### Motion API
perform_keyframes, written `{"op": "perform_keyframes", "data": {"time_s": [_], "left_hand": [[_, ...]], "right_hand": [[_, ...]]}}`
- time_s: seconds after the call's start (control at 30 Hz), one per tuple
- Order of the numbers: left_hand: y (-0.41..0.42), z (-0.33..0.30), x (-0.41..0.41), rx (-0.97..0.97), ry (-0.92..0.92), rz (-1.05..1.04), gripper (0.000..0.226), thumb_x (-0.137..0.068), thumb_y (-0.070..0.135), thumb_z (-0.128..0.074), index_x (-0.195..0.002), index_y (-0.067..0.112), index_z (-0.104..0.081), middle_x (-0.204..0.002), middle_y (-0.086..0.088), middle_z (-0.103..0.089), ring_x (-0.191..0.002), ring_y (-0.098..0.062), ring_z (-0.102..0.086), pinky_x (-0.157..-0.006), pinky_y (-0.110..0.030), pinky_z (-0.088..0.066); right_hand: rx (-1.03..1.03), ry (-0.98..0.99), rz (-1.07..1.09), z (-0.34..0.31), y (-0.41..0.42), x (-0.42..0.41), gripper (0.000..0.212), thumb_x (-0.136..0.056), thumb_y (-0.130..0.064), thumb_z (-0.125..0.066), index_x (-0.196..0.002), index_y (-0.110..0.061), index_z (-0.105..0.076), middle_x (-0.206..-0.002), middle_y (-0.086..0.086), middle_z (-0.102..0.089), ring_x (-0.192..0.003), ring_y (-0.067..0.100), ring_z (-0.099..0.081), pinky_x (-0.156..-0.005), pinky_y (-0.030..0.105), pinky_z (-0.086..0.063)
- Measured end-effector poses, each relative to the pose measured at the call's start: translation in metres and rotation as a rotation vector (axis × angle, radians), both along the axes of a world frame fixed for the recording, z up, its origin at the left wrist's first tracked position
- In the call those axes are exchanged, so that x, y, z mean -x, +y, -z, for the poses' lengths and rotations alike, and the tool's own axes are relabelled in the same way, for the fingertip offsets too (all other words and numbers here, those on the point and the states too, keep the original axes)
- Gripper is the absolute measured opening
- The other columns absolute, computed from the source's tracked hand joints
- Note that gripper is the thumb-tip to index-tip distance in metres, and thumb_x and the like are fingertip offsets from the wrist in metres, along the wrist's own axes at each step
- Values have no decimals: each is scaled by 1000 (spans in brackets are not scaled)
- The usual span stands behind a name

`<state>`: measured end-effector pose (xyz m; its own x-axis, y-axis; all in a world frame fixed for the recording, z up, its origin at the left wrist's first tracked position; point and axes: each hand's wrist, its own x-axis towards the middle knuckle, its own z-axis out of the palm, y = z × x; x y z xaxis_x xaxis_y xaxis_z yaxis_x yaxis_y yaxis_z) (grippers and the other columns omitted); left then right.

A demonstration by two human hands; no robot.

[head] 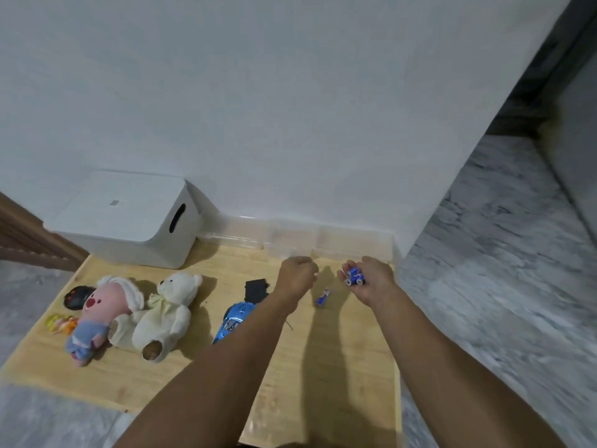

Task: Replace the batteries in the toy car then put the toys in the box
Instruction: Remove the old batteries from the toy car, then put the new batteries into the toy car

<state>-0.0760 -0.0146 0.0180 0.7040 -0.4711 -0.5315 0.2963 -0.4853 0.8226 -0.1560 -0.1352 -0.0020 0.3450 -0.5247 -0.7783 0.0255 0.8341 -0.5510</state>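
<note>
A: Surface?
B: Wooden tabletop [339, 367] sitting against white wall [290, 108]; grey marbled floor [500, 286] lying right.
A: Hands?
B: Right hand [368, 279] cupping blue batteries [355, 276]; left hand [297, 276] hovering fisted, contents unclear. Toy car [234, 320] lying mid-table, white box [129, 218] far left.

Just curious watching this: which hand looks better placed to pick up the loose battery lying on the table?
Probably the left hand. Its fingers are curled, and it hangs just left of the battery. The right hand is about as near but already holds a cluster of blue batteries.
</note>
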Motion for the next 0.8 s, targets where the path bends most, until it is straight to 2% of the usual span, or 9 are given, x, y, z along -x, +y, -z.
{"op": "perform_keyframes", "data": {"time_s": [0.07, 0.17, 0.3, 0.37, 0.47, 0.57, 0.63, 0.67, 0.8], "left_hand": [[-15, -4, -4, 60, 192, -114, 15, -96, 6, -46, -103, 2, -58, -111, -18, -62, -91, -29, -60, -86, -42, -51], [-31, 2, -9, 49, 236, -122, 20, -96, 7, -43, -111, -1, -54, -113, -16, -60, -94, -29, -60, -83, -43, -50], [-44, 1, -11, 60, 249, -125, 20, -90, -3, -45, -79, 8, -57, -101, -13, -59, -89, -27, -57, -78, -40, -51], [-49, 0, -13, 103, 266, -116, 25, -88, -6, -45, -76, 13, -56, -98, -10, -57, -94, -27, -55, -80, -41, -50], [-55, -1, -18, 135, 263, -79, 26, -87, -6, -47, -95, 17, -57, -95, -2, -56, -101, -23, -54, -89, -43, -49], [-56, -1, -23, 143, 230, -38, 30, -86, -4, -49, -99, 21, -58, -109, 0, -56, -110, -21, -51, -97, -45, -44], [-56, -1, -26, 137, 212, -4, 45, -85, -1, -50, -124, 20, -57, -127, 0, -53, -121, -22, -48, -102, -47, -40], [-56, 0, -27, 133, 213, 11, 56, -85, 1, -50, -138, 21, -49, -135, -1, -49, -125, -23, -47, -103, -46, -39], [-58, 0, -27, 127, 218, 49, 70, -86, 4, -52, -149, 29, -34, -150, -5, -39, -132, -25, -41, -104, -44, -36]], "right_hand": [[0, -7, 10, -3, -6, 2, 19, -96, 4, -35, -108, -3, -48, -80, 15, -54, -62, 24, -52, -67, 40, -50], [0, -21, 26, -4, -14, 5, 17, -97, 3, -42, -110, -2, -50, -81, 15, -56, -63, 23, -53, -61, 37, -50], [39, -19, 24, -2, -22, 5, 24, -97, 3, -43, -114, -5, -56, -85, 14, -58, -65, 22, -55, -61, 34, -50], [85, 2, 26, -1, -25, 4, 27, -96, 7, -39, -112, -5, -57, -85, 14, -58, -65, 22, -56, -58, 33, -48], [125, 15, 61, 0, -26, 1, 29, -93, 9, -38, -110, -2, -58, -87, 15, -59, -64, 22, -56, -53, 32, -43], [128, 31, 119, 1, -26, -2, 25, -91, 6, -41, -107, 0, -59, -84, 15, -60, -60, 23, -56, -50, 31, -41], [104, 24, 153, 2, -25, -2, 21, -92, 5, -43, -107, 1, -57, -78, 17, -59, -56, 24, -53, -50, 32, -39], [81, 7, 174, 2, -24, -2, 19, -91, 6, -44, -106, 2, -55, -76, 18, -58, -55, 24, -51, -51, 33, -40], [-3, -89, 280, 2, -28, -3, 22, -89, 8, -42, -109, 6, -52, -93, 23, -55, -76, 33, -59, -81, 43, -56]]}}
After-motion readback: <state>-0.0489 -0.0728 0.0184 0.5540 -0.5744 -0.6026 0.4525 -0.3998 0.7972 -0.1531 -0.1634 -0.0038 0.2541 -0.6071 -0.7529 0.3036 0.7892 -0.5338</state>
